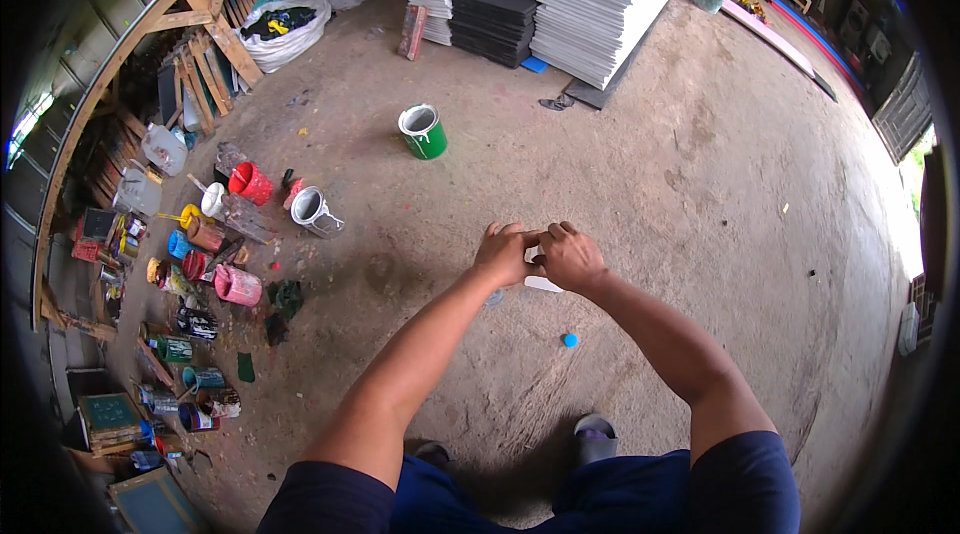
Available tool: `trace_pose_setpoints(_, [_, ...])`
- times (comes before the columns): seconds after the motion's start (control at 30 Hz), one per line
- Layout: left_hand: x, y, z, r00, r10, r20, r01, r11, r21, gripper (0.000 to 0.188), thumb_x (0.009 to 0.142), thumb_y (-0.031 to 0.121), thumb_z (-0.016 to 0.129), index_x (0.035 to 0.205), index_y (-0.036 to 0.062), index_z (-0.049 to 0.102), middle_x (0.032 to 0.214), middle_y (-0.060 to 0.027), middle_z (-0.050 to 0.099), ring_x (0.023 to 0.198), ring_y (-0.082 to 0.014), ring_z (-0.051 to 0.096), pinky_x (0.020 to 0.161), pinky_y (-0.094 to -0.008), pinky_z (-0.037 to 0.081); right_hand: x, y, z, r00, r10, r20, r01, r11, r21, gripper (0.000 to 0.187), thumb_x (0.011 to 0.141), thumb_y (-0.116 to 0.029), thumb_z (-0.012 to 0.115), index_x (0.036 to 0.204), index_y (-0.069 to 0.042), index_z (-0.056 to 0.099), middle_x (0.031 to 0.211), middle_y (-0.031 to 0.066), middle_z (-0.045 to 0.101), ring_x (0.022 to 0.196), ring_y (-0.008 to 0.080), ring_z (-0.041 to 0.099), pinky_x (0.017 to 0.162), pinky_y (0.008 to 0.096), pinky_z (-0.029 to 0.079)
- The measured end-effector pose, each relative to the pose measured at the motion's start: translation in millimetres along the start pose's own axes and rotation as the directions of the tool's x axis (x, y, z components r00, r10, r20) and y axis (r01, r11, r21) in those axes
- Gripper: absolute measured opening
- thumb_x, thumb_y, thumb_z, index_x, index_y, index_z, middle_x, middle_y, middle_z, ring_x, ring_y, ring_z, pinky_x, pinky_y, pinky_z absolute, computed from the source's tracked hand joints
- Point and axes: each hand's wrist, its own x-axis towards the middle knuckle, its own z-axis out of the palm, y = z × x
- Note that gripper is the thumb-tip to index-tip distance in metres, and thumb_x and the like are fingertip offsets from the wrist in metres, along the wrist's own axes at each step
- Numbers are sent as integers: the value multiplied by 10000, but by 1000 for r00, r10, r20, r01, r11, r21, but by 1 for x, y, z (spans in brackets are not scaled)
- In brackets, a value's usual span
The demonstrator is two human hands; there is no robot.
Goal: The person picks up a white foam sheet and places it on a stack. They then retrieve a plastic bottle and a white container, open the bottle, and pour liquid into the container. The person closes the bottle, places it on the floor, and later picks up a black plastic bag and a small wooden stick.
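In front of me, my left hand [503, 255] and my right hand [571, 257] meet with bent fingers pressed together. Whatever they grip between them is mostly hidden; a bit of white shows in the gap. Just below the fingers a white rounded piece [543, 284] peeks out, and I cannot tell whether it is held or lies lower down. A small, pale bluish round thing [493, 299] is partly covered by my left forearm. On the concrete floor between my forearms lies a small blue cap [570, 340].
A green paint can [424, 137] and a white-streaked can [318, 214] stand ahead to the left. Several paint pots, including a pink bucket [239, 286], crowd the left side. Tall stacks of white sheets [610, 9] and black sheets [492, 22] rise at the back.
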Motion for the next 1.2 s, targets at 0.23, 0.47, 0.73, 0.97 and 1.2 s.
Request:
trace_pose_setpoints(0.23, [-2,-1,6,999,-25,-34,21,995,-97,706,763,553,856,1334,186,663,1362,-104,670,1299,-285,606,1201,-572,299,6,-1,-27,995,63,76,-64,998,5,382,894,-359,760,1109,-45,724,1120,113,719,1159,297,663,929,405,587])
trace_pose_setpoints(0.47, [-1,-5,6,999,-13,36,14,999,-29,792,773,555,851,1405,143,608,1399,-139,661,1348,-286,585,1199,-579,293,8,-7,-30,995,18,100,-10,996,-83,384,924,-395,730,1116,-63,735,1136,93,732,1175,283,654,941,404,580])
trace_pose_setpoints(0.73, [2,-7,8,997,-31,72,37,996,-85,839,753,625,843,1445,226,588,1400,-80,675,1455,-267,495,1212,-605,255,11,-11,-35,979,82,189,-59,991,-121,404,876,-362,763,1152,-68,735,1153,91,730,1197,283,640,971,403,569])
trace_pose_setpoints(0.97, [5,-14,15,997,-29,68,32,999,-30,832,748,640,840,1437,240,601,1429,-112,658,1480,-287,469,1191,-591,273,12,2,-26,973,-169,156,191,971,-141,451,889,-420,759,1162,-61,735,1167,117,733,1205,294,637,987,435,569])
trace_pose_setpoints(1.2, [4,-15,19,999,-29,42,33,995,-91,862,736,676,830,1440,234,601,1386,-114,675,1422,-288,524,1176,-575,292,16,-2,-26,970,-1,244,37,989,-142,382,888,-309,751,1183,-67,719,1156,108,727,1203,295,639,992,414,567])
